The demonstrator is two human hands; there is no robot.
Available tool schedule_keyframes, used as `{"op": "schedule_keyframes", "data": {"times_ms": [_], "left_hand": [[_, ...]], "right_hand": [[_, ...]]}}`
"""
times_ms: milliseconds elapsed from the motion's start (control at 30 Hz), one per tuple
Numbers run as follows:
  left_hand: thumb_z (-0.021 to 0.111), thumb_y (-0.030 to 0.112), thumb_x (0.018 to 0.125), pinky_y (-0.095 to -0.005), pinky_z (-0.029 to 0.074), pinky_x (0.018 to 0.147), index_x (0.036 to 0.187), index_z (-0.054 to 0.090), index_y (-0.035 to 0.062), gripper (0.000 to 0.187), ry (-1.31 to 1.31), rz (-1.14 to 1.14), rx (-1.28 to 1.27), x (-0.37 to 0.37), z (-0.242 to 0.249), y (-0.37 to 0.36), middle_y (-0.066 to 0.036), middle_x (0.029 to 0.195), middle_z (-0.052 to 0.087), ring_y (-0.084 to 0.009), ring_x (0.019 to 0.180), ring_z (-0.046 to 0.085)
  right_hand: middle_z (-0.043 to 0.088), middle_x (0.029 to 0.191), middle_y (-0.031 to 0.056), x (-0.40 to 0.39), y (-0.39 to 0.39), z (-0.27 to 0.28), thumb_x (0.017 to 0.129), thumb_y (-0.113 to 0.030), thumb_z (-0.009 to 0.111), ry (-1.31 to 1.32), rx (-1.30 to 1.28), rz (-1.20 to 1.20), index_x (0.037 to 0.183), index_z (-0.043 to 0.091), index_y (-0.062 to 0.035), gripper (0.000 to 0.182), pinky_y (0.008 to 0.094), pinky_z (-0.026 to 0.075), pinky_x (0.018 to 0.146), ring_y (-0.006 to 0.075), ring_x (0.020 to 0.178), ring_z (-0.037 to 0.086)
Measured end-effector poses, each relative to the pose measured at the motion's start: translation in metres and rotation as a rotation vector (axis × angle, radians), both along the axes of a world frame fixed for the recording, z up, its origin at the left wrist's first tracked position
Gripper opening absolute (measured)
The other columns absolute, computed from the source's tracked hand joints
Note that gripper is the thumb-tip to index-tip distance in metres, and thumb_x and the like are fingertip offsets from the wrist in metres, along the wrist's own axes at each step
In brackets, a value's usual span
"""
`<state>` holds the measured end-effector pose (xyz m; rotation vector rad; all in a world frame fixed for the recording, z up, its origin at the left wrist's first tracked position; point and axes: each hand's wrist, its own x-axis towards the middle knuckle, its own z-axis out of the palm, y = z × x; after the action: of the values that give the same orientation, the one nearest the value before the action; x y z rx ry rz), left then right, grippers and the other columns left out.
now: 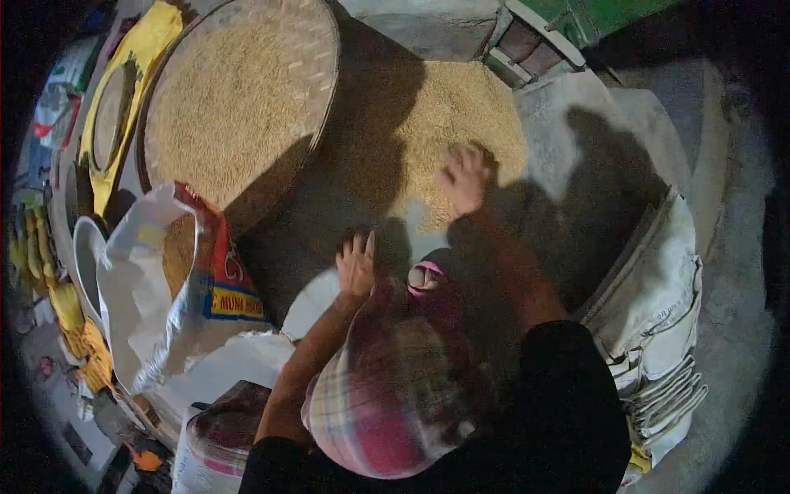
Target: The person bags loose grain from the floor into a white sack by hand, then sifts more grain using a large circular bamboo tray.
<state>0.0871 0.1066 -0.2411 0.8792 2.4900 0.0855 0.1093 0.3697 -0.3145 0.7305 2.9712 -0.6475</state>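
My right hand (pixel 466 177) is on or just over a heap of yellow-brown grain (pixel 469 99) on the floor, its fingers apart and slightly blurred. Lower and to the left, my left hand (pixel 355 265) has its fingers spread near the floor, holding nothing, beside my knees in checked pink cloth (pixel 387 387). At the upper left a large round woven tray (pixel 321 82) holds a broad layer of similar grain (pixel 222 107). An open white sack (pixel 136 305) with a red and yellow printed side stands left of my left hand, some grain inside.
Folded white sacks (pixel 658 313) are stacked at the right. A grey wall (pixel 428 33) and a small wooden-framed opening (pixel 527 45) border the grain heap at the top. A yellow sack (pixel 152 37) lies beyond the tray. Colourful items line the left edge.
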Motion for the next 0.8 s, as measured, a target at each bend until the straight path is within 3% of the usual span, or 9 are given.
{"op": "schedule_keyframes", "data": {"times_ms": [200, 267, 300, 333, 400, 500, 567, 633, 800], "left_hand": [[0.055, 0.027, 0.072, -0.0478, 0.031, 0.092, 0.125, 0.038, 0.0087, 0.058, -0.146, 0.015, -0.066, -0.006, 0.003, -0.018, -0.013, 0.124, 0.037, -0.0330, 0.113, 0.035], [0.054, 0.030, 0.073, -0.0472, 0.027, 0.095, 0.125, 0.038, 0.0095, 0.058, -0.260, 0.065, -0.056, -0.012, 0.003, -0.016, -0.012, 0.128, 0.034, -0.0328, 0.117, 0.032], [0.054, 0.031, 0.073, -0.0472, 0.026, 0.096, 0.125, 0.037, 0.0088, 0.060, -0.274, 0.080, -0.115, -0.016, 0.008, -0.008, -0.013, 0.129, 0.033, -0.0334, 0.118, 0.030], [0.053, 0.033, 0.072, -0.0472, 0.024, 0.098, 0.126, 0.037, 0.0081, 0.061, -0.287, 0.095, -0.173, -0.019, 0.011, -0.003, -0.013, 0.130, 0.032, -0.0339, 0.120, 0.029], [0.053, 0.033, 0.073, -0.0472, 0.024, 0.098, 0.126, 0.037, 0.0077, 0.061, -0.293, 0.108, -0.165, -0.016, -0.018, -0.021, -0.013, 0.130, 0.032, -0.0340, 0.120, 0.029], [0.052, 0.033, 0.074, -0.0473, 0.024, 0.098, 0.126, 0.036, 0.0068, 0.060, -0.299, 0.124, -0.143, -0.022, -0.011, -0.018, -0.014, 0.130, 0.032, -0.0343, 0.120, 0.028], [0.051, 0.033, 0.075, -0.0473, 0.024, 0.098, 0.126, 0.036, 0.0061, 0.060, -0.295, 0.137, -0.138, -0.024, -0.009, -0.017, -0.015, 0.130, 0.032, -0.0346, 0.120, 0.028], [0.050, 0.033, 0.076, -0.0473, 0.023, 0.098, 0.126, 0.035, 0.0055, 0.059, -0.292, 0.155, -0.123, -0.024, -0.009, -0.018, -0.016, 0.130, 0.031, -0.0348, 0.120, 0.028], [0.048, 0.034, 0.078, -0.0474, 0.023, 0.098, 0.126, 0.034, 0.0038, 0.059, -0.240, 0.195, -0.087, -0.032, -0.008, -0.014, -0.018, 0.130, 0.031, -0.0353, 0.121, 0.027]], "right_hand": [[0.040, 0.122, 0.0180, 0.044, 0.135, -0.118, 0.078, -0.037, 0.051, 0.162, 0.283, -0.189, 0.111, 0.051, -0.0083, 0.044, 0.0485, 0.029, 0.092, 0.0368, 0.110, 0.038], [0.042, 0.120, 0.0217, 0.024, 0.115, -0.089, 0.081, -0.034, 0.050, 0.022, 0.157, -0.423, 0.109, 0.052, -0.0070, 0.039, 0.0494, 0.032, 0.090, 0.0387, 0.106, 0.042], [0.043, 0.120, 0.0221, 0.025, 0.119, -0.098, 0.083, -0.034, 0.048, -0.091, 0.455, 0.080, 0.114, 0.050, -0.0084, 0.040, 0.0461, 0.032, 0.091, 0.0381, 0.108, 0.043], [0.043, 0.120, 0.0221, 0.010, 0.105, -0.081, 0.083, -0.034, 0.048, -0.091, 0.450, 0.086, 0.114, 0.050, -0.0084, 0.040, 0.0461, 0.032, 0.091, 0.0381, 0.108, 0.043], [0.046, 0.116, 0.0223, -0.033, 0.062, -0.029, 0.084, -0.031, 0.048, 0.128, -0.489, -0.264, 0.112, 0.052, -0.0067, 0.038, 0.0426, 0.033, 0.091, 0.0365, 0.108, 0.043], [0.048, 0.113, 0.0207, -0.049, 0.072, -0.059, 0.082, -0.034, 0.050, 0.230, -0.544, -0.433, 0.109, 0.053, -0.0059, 0.039, 0.0404, 0.034, 0.088, 0.0358, 0.104, 0.045], [0.048, 0.114, 0.0183, -0.057, 0.123, -0.125, 0.083, -0.041, 0.046, 0.301, 0.214, -0.386, 0.112, 0.051, -0.0111, 0.042, 0.0439, 0.033, 0.089, 0.0366, 0.106, 0.041], [0.030, 0.133, 0.0137, -0.075, 0.144, -0.068, 0.082, -0.056, 0.035, -0.173, 0.125, -0.404, 0.128, 0.035, -0.0169, 0.060, 0.0461, 0.023, 0.098, 0.0341, 0.119, 0.029], [0.016, 0.140, 0.0085, -0.113, 0.170, -0.105, 0.076, -0.066, 0.031, -0.350, -0.287, -0.355, 0.133, 0.025, -0.0207, 0.073, 0.0451, 0.013, 0.102, 0.0325, 0.127, 0.016]]}}
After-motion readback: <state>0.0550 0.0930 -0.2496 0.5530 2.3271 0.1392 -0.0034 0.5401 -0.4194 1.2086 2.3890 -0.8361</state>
